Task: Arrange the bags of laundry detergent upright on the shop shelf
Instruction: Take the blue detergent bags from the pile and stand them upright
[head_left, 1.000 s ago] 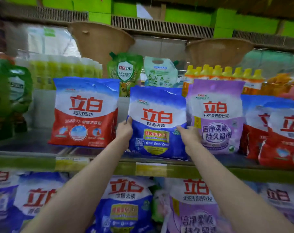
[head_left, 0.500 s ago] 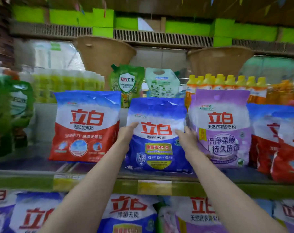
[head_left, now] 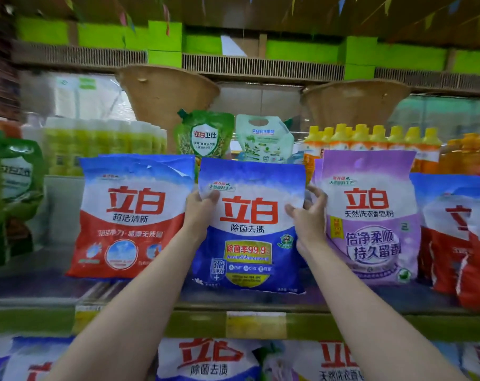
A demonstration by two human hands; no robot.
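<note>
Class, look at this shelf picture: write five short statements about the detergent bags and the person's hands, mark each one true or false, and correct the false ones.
1. Both hands grip the blue bag at its sides. True: the left hand and right hand each hold an upper edge.
2. The blue bag lies flat on the shelf. False: it stands upright.
3. A purple bag stands to the right of the blue bag. True.
4. The red and white bag is in the left hand. False: it stands alone, untouched, left of the blue bag.
5. Yellow-capped bottles stand behind the purple bag. True.
</note>
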